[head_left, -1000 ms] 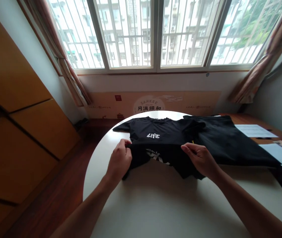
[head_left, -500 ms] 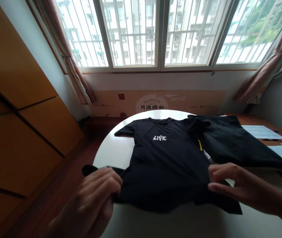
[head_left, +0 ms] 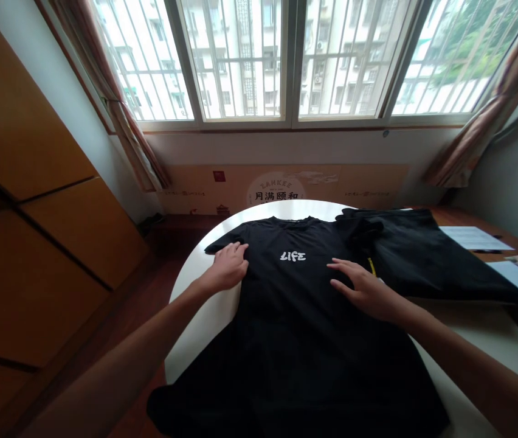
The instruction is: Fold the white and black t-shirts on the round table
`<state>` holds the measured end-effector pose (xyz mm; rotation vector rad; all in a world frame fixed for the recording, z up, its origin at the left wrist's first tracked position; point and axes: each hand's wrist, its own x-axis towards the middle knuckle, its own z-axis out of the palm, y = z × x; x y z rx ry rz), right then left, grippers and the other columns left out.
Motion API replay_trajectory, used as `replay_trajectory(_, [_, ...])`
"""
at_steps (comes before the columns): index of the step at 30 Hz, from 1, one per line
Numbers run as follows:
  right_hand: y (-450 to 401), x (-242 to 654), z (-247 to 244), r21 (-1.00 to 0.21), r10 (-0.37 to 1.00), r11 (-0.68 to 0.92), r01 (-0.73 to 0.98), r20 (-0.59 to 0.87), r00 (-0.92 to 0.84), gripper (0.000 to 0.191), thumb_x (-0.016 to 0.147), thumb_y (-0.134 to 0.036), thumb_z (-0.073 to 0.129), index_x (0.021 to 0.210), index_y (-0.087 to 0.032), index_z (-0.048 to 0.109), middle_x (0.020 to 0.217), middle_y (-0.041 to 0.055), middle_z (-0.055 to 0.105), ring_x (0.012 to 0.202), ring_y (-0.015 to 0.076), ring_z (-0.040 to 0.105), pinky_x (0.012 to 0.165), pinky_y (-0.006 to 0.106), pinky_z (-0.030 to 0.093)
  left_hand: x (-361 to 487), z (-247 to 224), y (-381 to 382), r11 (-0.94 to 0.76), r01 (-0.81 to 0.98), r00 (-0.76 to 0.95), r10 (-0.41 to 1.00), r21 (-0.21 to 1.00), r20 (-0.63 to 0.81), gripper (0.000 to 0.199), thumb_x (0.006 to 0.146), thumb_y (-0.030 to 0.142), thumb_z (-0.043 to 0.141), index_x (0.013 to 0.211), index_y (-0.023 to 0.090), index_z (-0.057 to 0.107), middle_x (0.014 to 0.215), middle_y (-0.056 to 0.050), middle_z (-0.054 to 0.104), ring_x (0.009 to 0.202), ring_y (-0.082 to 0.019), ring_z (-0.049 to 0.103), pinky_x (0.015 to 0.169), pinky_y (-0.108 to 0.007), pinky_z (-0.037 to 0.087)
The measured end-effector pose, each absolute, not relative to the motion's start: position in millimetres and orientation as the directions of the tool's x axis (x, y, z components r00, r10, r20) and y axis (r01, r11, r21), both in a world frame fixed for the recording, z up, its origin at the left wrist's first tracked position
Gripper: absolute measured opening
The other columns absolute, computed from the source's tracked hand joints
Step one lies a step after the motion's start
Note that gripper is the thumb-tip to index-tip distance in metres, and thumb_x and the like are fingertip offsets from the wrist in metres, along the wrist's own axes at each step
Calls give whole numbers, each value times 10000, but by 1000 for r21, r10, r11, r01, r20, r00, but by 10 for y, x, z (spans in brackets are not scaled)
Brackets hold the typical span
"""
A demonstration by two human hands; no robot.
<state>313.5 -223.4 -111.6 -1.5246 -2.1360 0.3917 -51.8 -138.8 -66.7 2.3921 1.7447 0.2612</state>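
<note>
My left hand (head_left: 228, 266) and right hand (head_left: 365, 291) lie open, well apart, on the black T-shirt (head_left: 295, 340), its long axis running collar-to-hem toward me.

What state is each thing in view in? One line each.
Black T-shirt: spread flat, printed LIFE, hem hanging over the white table.
Left hand: open, flat on the shirt.
Right hand: open, fingers on the shirt.
Black folded garment: lying beside the shirt, under its sleeve.
Curtains: tied back.
</note>
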Motion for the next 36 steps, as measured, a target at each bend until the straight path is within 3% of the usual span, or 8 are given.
replay_trajectory(3, [-1848, 3044, -1295, -347, 967, 251, 904, 132, -217, 643, 1044, -459, 500, 1579, -103, 489, 1699, 241, 367, 1596, 357, 321, 1294, 558, 270, -489, -858, -601, -137, 983, 134, 990, 125, 36, 662, 978, 221, 347, 1603, 17, 428, 1683, -208, 408, 1582, -335, 364, 1277, -482, 311])
replay_trajectory(8, [-1539, 3094, -1396, -205, 995, 93, 974, 53, -84, 704, 1078, -540, 370, 1654, -136, 373, 1749, 189, 278, 1628, 357, 227, 1273, 606, 272, -763, -853, 79, -168, 978, 162, 985, 121, 58, 643, 976, 238, 339, 1594, 145, 490, 1658, -84, 489, 1504, -247, 489, 1233, -331, 369])
replay_trajectory(13, [-1516, 3135, -1440, -152, 993, 113, 982, 56, -106, 762, 1074, -619, 314, 1675, -151, 336, 1761, 174, 257, 1632, 352, 214, 1276, 571, 276, -737, -809, 220, -99, 994, 93, 988, 38, 120, 612, 890, 206, 477, 1483, 99, 583, 1534, -213, 590, 1452, -391, 507, 1207, -523, 374])
replay_trajectory(17, [-1520, 3086, -1439, -126, 993, 116, 985, 44, -111, 783, 1070, -633, 305, 1679, -141, 326, 1764, 178, 240, 1635, 344, 205, 1288, 575, 248, -170, -816, 222, -352, 934, 337, 924, 58, 183, 565, 968, 201, 412, 1500, 65, 547, 1567, -204, 559, 1470, -319, 505, 1229, -405, 363])
replay_trajectory(21, [-1533, 3051, -1400, -120, 991, 134, 984, 34, -131, 780, 1065, -612, 326, 1683, -136, 322, 1765, 160, 229, 1642, 319, 176, 1310, 569, 194, 334, -919, 399, -460, 879, 469, 881, 124, -61, 679, 1080, 459, 319, 1636, 73, 373, 1725, -187, 341, 1602, -315, 319, 1292, -422, 269])
replay_trajectory(29, [-1671, 3062, -1254, -207, 976, 195, 959, 138, -169, 692, 1036, -578, 469, 1600, -176, 485, 1698, 170, 401, 1596, 349, 324, 1273, 597, 295, 253, -1183, 939, -417, 901, 420, 907, 115, 0, 717, 1075, 551, 251, 1692, 188, 298, 1779, -82, 224, 1646, -269, 206, 1327, -478, 160])
replay_trajectory(32, [-1661, 3303, -1025, -133, 938, 170, 976, 325, -119, 582, 1033, -474, 497, 1534, -187, 565, 1593, 170, 553, 1491, 381, 475, 1187, 594, 410, 238, -1206, 982, -418, 902, 420, 908, 106, 9, 710, 1075, 549, 247, 1691, 202, 306, 1777, -73, 232, 1645, -264, 210, 1328, -466, 156])
replay_trajectory(36, [-1421, 3833, -799, 23, 918, -40, 999, 395, 27, 665, 964, -328, 561, 1613, -221, 464, 1647, 144, 492, 1327, 431, 577, 1032, 616, 501, 255, -1208, 967, -417, 902, 416, 909, 113, 29, 706, 1074, 544, 258, 1687, 198, 317, 1771, -82, 247, 1642, -271, 224, 1325, -487, 162])
